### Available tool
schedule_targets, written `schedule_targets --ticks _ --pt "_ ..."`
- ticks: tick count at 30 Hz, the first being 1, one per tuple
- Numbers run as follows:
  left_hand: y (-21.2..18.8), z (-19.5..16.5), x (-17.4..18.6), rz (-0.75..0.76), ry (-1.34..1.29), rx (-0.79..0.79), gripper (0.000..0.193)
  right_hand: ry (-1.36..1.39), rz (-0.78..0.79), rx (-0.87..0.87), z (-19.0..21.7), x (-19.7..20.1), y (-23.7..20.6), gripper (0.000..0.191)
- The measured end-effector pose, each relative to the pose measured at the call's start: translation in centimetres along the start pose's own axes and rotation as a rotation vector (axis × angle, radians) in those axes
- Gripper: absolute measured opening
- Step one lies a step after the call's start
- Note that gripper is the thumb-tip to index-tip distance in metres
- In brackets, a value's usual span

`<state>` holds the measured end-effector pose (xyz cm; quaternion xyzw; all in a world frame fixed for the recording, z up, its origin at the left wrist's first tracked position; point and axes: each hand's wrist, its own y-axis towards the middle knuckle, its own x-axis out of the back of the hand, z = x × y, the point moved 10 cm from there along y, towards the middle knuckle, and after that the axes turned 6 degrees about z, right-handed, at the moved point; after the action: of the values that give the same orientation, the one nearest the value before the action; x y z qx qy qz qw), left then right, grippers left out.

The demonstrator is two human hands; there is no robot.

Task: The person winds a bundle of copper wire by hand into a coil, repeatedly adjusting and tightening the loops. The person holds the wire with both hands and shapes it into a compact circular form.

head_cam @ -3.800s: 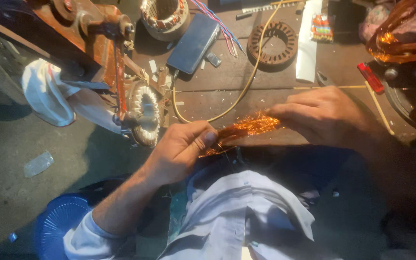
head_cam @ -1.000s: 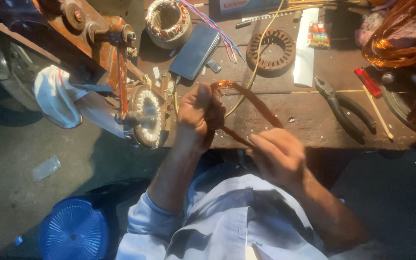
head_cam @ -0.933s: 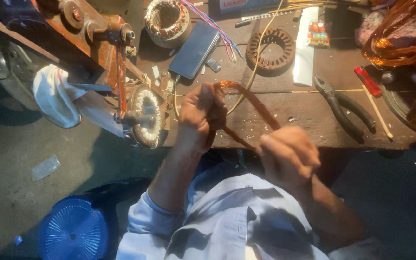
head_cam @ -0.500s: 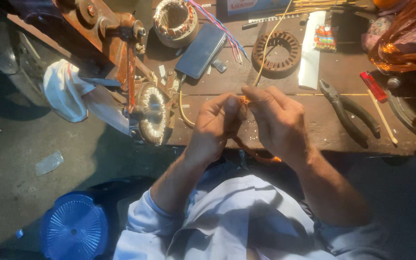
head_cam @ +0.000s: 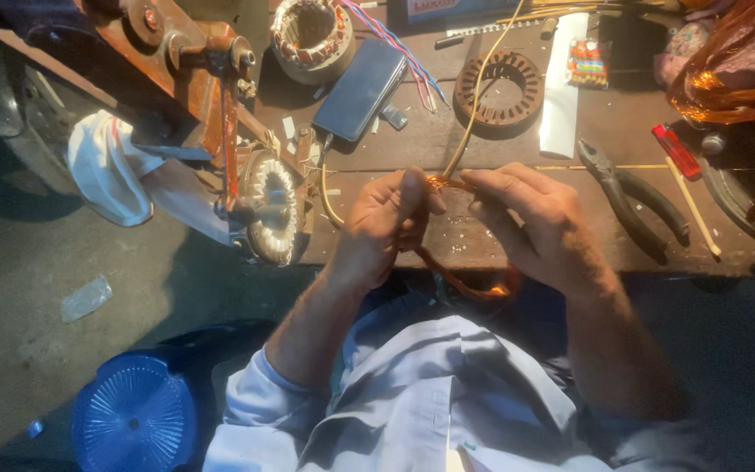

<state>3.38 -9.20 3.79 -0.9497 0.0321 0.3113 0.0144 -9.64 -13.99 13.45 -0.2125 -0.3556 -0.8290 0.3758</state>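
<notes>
At the edge of the wooden workbench (head_cam: 500,253), my left hand (head_cam: 384,229) and right hand (head_cam: 530,223) both pinch a loop of copper wire coil (head_cam: 465,281), which hangs from my fingers toward my lap. Half a second ago my hands sat closer together; now they are slightly apart. Black pliers (head_cam: 635,205) lie to the right, a dark phone (head_cam: 360,89) above.

Head view, steeply down, close
</notes>
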Motion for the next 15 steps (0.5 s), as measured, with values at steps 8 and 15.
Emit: schedule_targets --ticks 8,15 --pt "-0.6 -1.1 0.2 -0.032 0.156 -0.048 0.043 -0.272 0.046 0.033 2.5 2.5 -0.1 0.017" --pt "-0.5 -2.2 -0.8 -0.057 0.355 -0.102 0.041 -0.310 0.093 0.191 6.1 3.1 -1.1 0.016"
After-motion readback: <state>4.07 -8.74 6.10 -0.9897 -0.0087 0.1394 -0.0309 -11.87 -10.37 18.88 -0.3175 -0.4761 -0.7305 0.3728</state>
